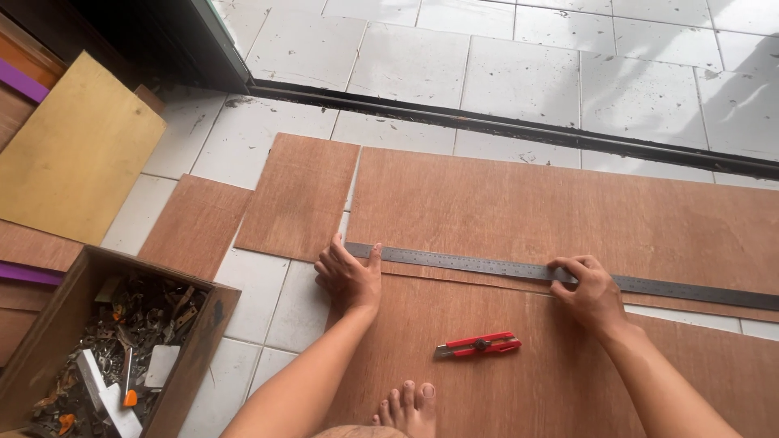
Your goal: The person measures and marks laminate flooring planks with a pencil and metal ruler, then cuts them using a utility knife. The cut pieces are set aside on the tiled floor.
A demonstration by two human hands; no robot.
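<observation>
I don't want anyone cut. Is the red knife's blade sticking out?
Cannot tell. The red utility knife lies flat on the plywood sheet, untouched; its metal tip shows, too small to judge.

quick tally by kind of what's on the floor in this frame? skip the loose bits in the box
Reddish plywood sheets: 5 (large rear sheet, sheet under the hands, two smaller panels, one part-hidden at far left)
Yellowish board: 1
Steel ruler: 1, pressed by left hand and right hand
Red utility knife: 1
Wooden box of hardware: 1
Total: 9
</observation>
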